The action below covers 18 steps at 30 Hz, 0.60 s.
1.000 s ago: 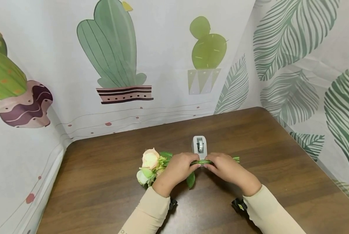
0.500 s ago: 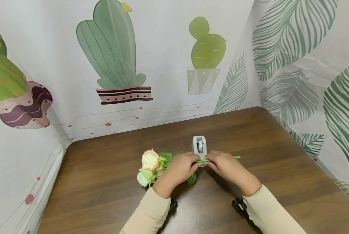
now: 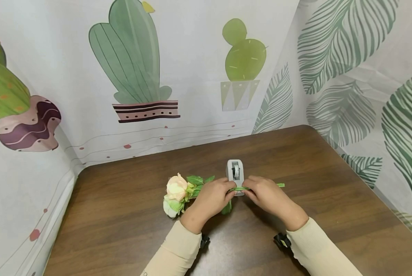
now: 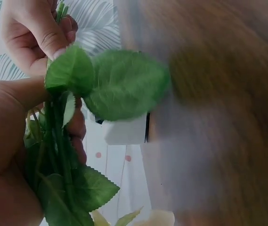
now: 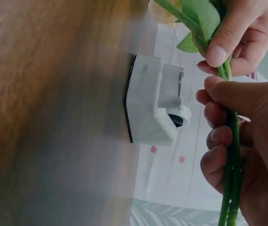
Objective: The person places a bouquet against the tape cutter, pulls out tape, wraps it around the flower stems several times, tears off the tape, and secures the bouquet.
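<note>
Head pic bright, soft glare on table (image 3: 235,249) nr btm; wrist pics dimmer, table blurry.

Bunch of peach-and-white roses (image 3: 176,188) with toothed green leaves (image 4: 98,188), held sideways in air, blooms leftward. Smooth slim green stems (image 5: 234,165) gathered together, ends rightward; bare left hand (image 3: 209,199) grips leafy part, bare right hand (image 3: 267,195) grips lower part. White angular tape dispenser (image 5: 145,103) upright on brown wood-grain table (image 3: 105,214), near stems.
</note>
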Each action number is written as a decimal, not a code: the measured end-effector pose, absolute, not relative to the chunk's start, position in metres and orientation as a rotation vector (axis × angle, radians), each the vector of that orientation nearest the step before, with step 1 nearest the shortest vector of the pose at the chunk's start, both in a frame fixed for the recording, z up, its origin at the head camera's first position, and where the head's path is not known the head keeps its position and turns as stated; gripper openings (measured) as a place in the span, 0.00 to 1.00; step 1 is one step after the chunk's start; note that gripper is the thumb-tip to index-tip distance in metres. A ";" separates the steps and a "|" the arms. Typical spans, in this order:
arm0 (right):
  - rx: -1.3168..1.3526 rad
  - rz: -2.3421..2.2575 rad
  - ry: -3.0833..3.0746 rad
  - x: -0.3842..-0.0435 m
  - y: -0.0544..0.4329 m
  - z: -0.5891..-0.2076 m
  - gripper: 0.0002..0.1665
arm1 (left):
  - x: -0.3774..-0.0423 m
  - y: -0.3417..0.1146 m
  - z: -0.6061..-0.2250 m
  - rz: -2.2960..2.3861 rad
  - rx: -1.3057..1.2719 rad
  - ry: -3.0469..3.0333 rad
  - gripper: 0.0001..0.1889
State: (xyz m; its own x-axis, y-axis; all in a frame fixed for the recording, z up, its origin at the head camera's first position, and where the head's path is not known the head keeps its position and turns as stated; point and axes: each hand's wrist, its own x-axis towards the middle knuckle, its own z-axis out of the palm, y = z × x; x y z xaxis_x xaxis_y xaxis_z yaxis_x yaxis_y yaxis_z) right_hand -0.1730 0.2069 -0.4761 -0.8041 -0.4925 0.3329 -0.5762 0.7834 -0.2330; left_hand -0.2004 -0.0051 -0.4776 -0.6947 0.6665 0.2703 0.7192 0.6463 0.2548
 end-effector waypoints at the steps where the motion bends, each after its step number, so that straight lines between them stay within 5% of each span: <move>1: 0.835 0.466 -2.711 -0.173 0.207 -0.476 0.04 | -0.200 -0.005 -0.477 -0.529 -1.147 -2.713 0.03; 18: 0.862 0.384 -2.582 -0.172 0.206 -0.474 0.05 | -0.201 -0.007 -0.469 -0.731 -1.158 -2.817 0.13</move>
State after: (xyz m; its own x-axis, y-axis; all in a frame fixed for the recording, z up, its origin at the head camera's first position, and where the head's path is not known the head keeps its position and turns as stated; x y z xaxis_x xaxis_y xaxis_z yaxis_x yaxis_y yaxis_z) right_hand -0.1718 0.2060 -0.4744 -0.7349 -0.5129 0.4436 -0.6199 0.7733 -0.1328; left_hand -0.2007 -0.0072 -0.4691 -0.7265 0.6629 0.1813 0.6673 0.6175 0.4164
